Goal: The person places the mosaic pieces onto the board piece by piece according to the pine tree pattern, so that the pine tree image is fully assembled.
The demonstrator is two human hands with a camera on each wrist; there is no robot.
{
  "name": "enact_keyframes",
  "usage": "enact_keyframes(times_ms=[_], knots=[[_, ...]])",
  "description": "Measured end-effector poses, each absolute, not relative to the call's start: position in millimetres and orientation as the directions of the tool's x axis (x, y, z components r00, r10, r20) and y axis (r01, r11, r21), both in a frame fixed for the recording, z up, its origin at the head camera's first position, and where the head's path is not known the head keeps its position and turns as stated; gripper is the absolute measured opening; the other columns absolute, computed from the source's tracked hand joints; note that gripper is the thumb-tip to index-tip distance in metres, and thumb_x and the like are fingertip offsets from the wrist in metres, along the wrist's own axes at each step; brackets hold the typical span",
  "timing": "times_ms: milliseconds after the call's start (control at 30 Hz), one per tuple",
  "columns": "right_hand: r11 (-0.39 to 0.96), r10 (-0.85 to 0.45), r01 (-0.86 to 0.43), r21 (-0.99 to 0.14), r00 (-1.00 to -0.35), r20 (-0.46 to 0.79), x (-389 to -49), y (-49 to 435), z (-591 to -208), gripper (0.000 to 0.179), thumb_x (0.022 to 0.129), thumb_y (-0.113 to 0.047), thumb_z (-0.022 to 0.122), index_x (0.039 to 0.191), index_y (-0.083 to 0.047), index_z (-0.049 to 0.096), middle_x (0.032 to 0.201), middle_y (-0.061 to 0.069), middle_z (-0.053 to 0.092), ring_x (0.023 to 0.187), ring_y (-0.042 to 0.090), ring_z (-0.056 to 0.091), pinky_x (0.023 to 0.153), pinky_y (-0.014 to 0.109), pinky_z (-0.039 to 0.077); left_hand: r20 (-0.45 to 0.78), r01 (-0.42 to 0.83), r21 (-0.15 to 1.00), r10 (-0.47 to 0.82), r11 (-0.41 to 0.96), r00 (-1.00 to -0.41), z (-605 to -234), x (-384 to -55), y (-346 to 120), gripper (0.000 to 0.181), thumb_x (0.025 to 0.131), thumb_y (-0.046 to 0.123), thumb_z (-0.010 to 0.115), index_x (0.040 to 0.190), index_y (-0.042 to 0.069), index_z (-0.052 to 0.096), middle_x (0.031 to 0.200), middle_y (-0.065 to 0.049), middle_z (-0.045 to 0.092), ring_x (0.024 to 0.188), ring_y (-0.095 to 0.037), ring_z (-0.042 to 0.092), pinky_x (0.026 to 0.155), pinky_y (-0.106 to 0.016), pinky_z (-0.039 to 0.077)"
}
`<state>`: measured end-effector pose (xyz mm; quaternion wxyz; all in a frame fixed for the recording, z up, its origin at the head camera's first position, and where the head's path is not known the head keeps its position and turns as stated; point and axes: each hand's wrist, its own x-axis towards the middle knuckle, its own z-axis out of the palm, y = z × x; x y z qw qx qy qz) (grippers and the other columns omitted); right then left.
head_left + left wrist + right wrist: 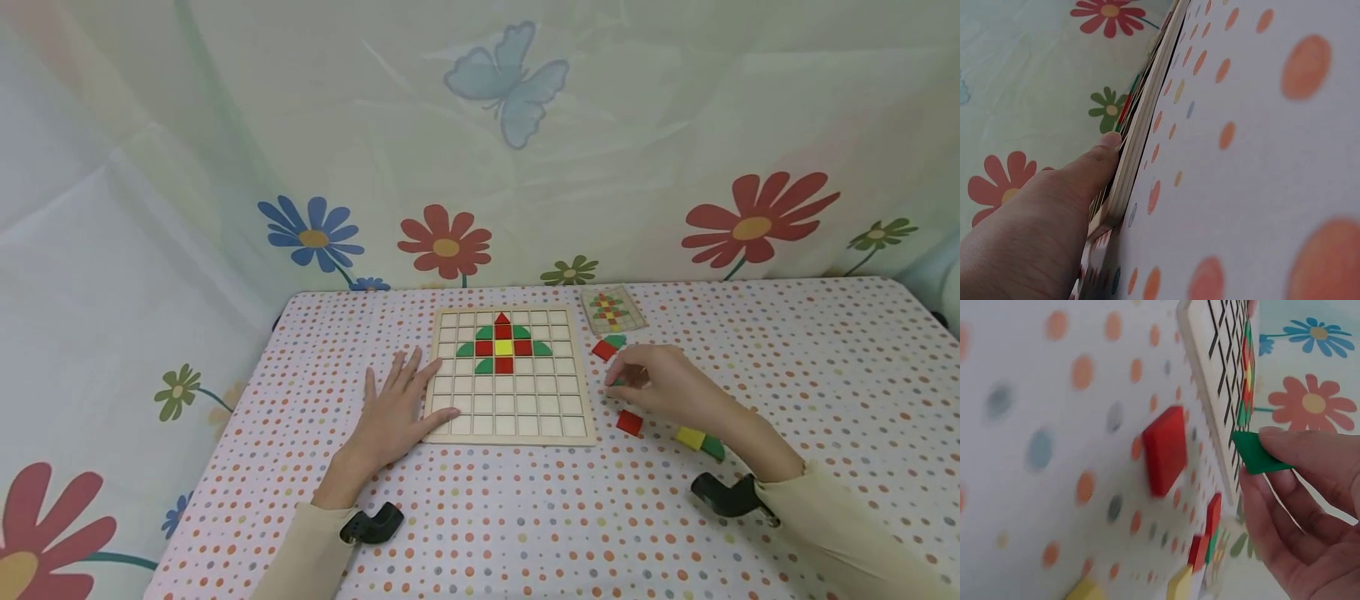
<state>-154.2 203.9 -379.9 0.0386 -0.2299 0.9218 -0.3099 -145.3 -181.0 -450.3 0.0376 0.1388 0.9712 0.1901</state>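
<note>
A wooden grid board (517, 408) lies on the table, with red, green and yellow tiles set in its upper cells around a yellow square (503, 347). My left hand (393, 417) rests flat at its left side, fingers spread. In the left wrist view the thumb (1094, 164) lies over the board's edge. Right of the board, my right hand (660, 379) pinches a green tile (1260, 455) between thumb and fingers, raised off the cloth. Below that hand lies a loose red square tile (629, 422); the right wrist view shows it closer.
A pattern card (613, 310) lies beyond the board's upper right corner. Near it are a red tile (604, 350) and a green tile (617, 341). Under the right forearm sit a yellow tile (690, 437) and another green piece (713, 448). A flowered curtain (360, 125) hangs behind the table.
</note>
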Motion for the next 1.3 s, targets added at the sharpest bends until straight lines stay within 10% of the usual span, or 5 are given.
enact_keyframes(times_ms=[467, 1300], knots=[[0.566, -0.490, -0.340, -0.751, -0.871, 0.026, -179.5, 159.0, -388.0, 0.024, 0.091, 0.004, 0.077, 0.115, 0.002, 0.078, 0.092, 0.004, 0.065, 0.088, 0.019, 0.058, 0.074, 0.021, 0.054, -0.020, 0.262, 0.371, 0.289, 0.891, -0.957, -451.3, -145.0, -181.2, 0.089, 0.096, 0.068, 0.059, 0.166, 0.020, 0.032, 0.175, -0.011, 0.013, 0.162, -0.035, 0.001, 0.120, -0.073, -0.008], [0.600, -0.468, -0.386, -0.701, -0.880, 0.084, -213.3, 110.8, -404.5, 0.015, 0.091, 0.005, 0.077, 0.105, 0.001, 0.081, 0.104, 0.012, 0.078, 0.089, 0.023, 0.068, 0.079, 0.034, 0.057, -0.024, 0.258, 0.364, 0.286, 0.895, -0.958, -450.5, -145.7, -181.8, 0.090, 0.095, 0.070, 0.059, 0.166, 0.021, 0.033, 0.175, -0.010, 0.013, 0.162, -0.035, 0.001, 0.121, -0.073, -0.006]])
